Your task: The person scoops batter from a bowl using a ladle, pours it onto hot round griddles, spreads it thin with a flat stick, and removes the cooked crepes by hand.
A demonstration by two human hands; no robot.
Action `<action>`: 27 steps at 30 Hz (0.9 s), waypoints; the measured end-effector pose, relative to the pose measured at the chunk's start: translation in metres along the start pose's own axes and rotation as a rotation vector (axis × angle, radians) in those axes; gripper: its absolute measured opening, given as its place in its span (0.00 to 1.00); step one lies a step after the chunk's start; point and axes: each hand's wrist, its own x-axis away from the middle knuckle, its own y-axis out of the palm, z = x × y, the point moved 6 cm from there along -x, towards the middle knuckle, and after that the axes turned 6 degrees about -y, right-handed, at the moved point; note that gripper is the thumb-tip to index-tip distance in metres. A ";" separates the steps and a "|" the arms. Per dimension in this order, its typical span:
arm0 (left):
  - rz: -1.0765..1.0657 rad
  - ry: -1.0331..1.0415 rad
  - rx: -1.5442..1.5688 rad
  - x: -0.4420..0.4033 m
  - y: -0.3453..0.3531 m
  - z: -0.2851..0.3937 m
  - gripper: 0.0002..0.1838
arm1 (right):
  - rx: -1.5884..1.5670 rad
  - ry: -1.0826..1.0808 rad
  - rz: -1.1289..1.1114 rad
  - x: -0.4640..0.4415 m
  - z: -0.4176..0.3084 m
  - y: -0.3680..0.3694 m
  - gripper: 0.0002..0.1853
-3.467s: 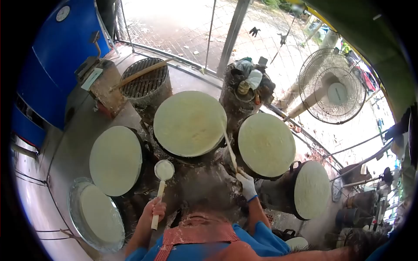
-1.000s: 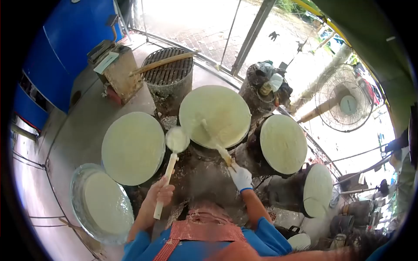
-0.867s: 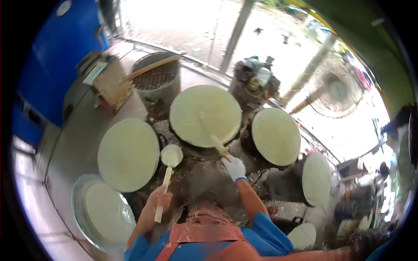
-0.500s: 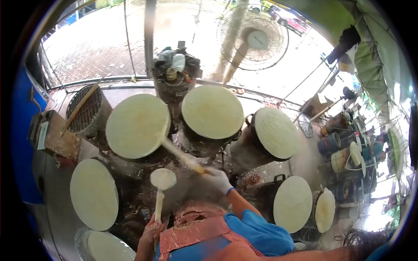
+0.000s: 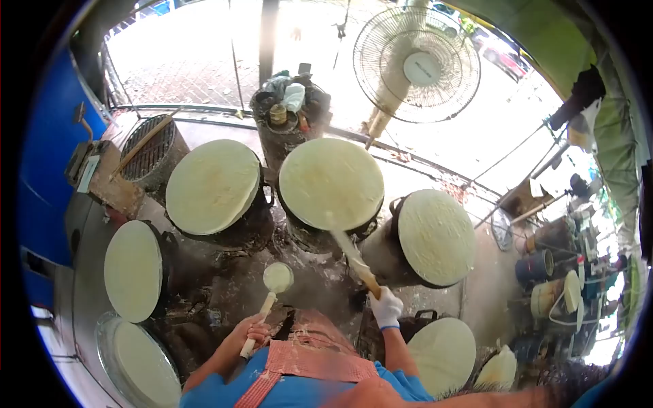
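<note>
My left hand (image 5: 253,332), bare, is wrapped round the pale handle of a ladle (image 5: 278,277). The ladle's round bowl holds pale batter and hangs in front of me among the pots. In a white glove, my right hand (image 5: 386,307) grips a long flat wooden spatula (image 5: 355,262). Its far end reaches the near edge of the middle pot's round, cream-coloured top (image 5: 331,183); whether it touches is blurred. To the left stands another pot with a similar wide pale top (image 5: 213,187), and to the right a third (image 5: 436,237).
More pale round tops curve round me, at the left (image 5: 133,271) and right (image 5: 441,355). A lidded round tray (image 5: 105,340) lies lower left. Beyond stand a slatted drum (image 5: 151,153), a cluttered drum (image 5: 275,139) and a fan (image 5: 422,69). Buckets (image 5: 534,266) crowd the right.
My right hand has swung the spatula from the left pot's edge to the middle pot's near edge. My left hand and ladle appear slightly shifted, and the whole view has turned.
</note>
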 end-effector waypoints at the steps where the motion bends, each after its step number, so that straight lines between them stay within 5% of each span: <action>1: 0.030 -0.002 0.007 -0.001 -0.001 -0.002 0.19 | 0.086 -0.121 -0.026 -0.022 -0.012 0.013 0.14; 5: 0.112 0.107 0.040 0.005 0.012 -0.009 0.14 | -0.057 -0.403 -0.032 -0.112 -0.068 0.032 0.18; 6: 0.118 0.128 0.041 0.007 0.014 -0.013 0.12 | -0.052 -0.515 0.009 -0.130 -0.081 0.033 0.25; 11: 0.103 0.197 0.155 0.019 0.007 -0.028 0.09 | 0.099 -0.856 -0.246 -0.201 -0.100 0.074 0.33; 12: -0.044 0.097 0.201 0.013 -0.006 -0.023 0.10 | 0.066 -0.951 -0.174 -0.208 -0.108 0.056 0.25; 15: -0.043 0.242 0.205 0.017 -0.016 -0.029 0.09 | 0.149 -1.076 -0.350 -0.231 -0.113 0.075 0.14; 19: -0.143 0.314 0.110 0.018 -0.048 -0.021 0.15 | 0.153 -1.068 -0.228 -0.275 -0.133 0.034 0.09; 22: -0.108 0.464 0.101 0.028 -0.038 -0.031 0.09 | 0.175 -0.913 -0.106 -0.333 -0.135 0.001 0.11; 27: -0.226 0.377 0.154 0.052 -0.065 -0.018 0.11 | 0.163 -0.673 0.213 -0.413 -0.135 -0.092 0.12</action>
